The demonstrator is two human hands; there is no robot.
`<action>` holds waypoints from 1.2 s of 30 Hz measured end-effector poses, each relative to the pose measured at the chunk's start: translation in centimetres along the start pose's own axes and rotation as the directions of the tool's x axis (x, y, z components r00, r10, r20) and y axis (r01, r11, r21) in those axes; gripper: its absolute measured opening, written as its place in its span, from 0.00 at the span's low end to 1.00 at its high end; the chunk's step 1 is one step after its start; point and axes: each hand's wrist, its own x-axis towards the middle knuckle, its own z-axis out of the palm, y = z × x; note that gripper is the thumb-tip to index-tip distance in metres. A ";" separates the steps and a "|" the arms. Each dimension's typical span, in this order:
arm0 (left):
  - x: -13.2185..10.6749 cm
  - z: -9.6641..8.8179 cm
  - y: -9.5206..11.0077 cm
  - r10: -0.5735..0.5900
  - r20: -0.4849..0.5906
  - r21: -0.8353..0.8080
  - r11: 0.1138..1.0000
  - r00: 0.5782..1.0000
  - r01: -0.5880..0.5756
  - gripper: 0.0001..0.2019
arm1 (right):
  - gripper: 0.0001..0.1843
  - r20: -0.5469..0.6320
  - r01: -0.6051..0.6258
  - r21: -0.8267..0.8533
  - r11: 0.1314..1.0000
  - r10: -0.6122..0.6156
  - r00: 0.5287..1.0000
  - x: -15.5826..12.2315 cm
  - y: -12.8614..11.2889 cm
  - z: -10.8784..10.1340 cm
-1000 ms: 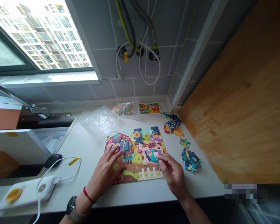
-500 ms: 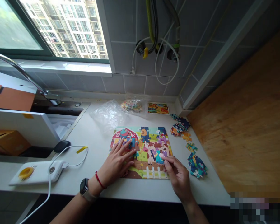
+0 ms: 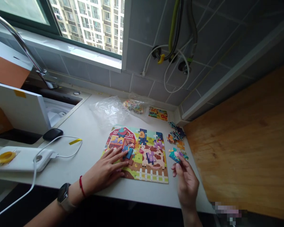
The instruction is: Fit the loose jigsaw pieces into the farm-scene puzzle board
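Teal, knobbed, flat jigsaw piece (image 3: 174, 155), right of centre, is pinched between the right hand's (image 3: 186, 179) thumb and fingers. At lower centre, the left hand (image 3: 106, 168) rests, fingers outstretched, on a rectangular farm-printed jigsaw (image 3: 153, 178). Above centre lies crinkled clear plastic (image 3: 111, 109), beside a transparent bag containing small multicoloured pieces (image 3: 133, 106).

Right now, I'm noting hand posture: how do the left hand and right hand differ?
The left hand lies palm down on the left of the farm puzzle; the right hand pinches a teal puzzle piece beyond the puzzle's right edge. The left hand has a watch and red bracelet at its wrist; the right hand shows neither. Both are ungloved.
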 end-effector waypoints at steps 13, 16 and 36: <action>-0.8 0.9 0.1 0.022 -0.177 -0.123 0.991 0.984 -0.045 0.09 | 0.13 0.281 0.234 -0.259 0.937 -0.159 0.946 -3.2 -0.3 1.7; -1.0 1.2 -0.1 0.026 -0.218 -0.121 0.991 0.976 -0.053 0.10 | 0.13 0.270 0.273 -0.272 0.923 -0.199 0.942 -3.4 -0.7 1.9; -1.3 1.6 0.1 -0.035 -0.190 -0.103 0.995 0.981 0.016 0.15 | 0.21 0.765 0.566 -0.477 0.672 0.001 0.644 9.3 -4.6 4.1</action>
